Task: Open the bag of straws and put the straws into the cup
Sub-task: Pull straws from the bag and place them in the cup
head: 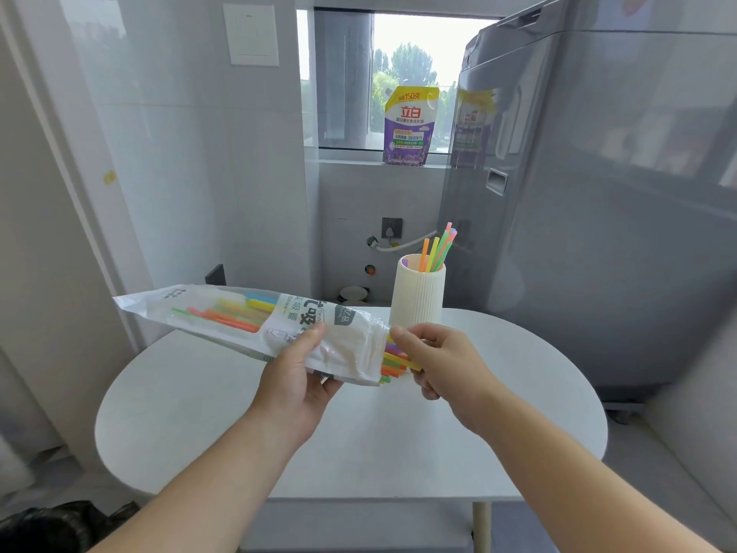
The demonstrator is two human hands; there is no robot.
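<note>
My left hand (297,379) holds a long clear and white bag of straws (255,319) level above the white table (359,445), its open end pointing right. Coloured straw ends (393,363) stick out of that opening. My right hand (442,363) pinches these straw ends between thumb and fingers. Behind the hands stands a ribbed cream cup (418,299) at the table's far edge, with several coloured straws (436,249) leaning in it.
A grey washing machine (598,193) fills the right side, close to the table and cup. A purple detergent pouch (410,127) stands on the window sill. White tiled walls close the left side. A dark bag (60,524) lies on the floor at lower left.
</note>
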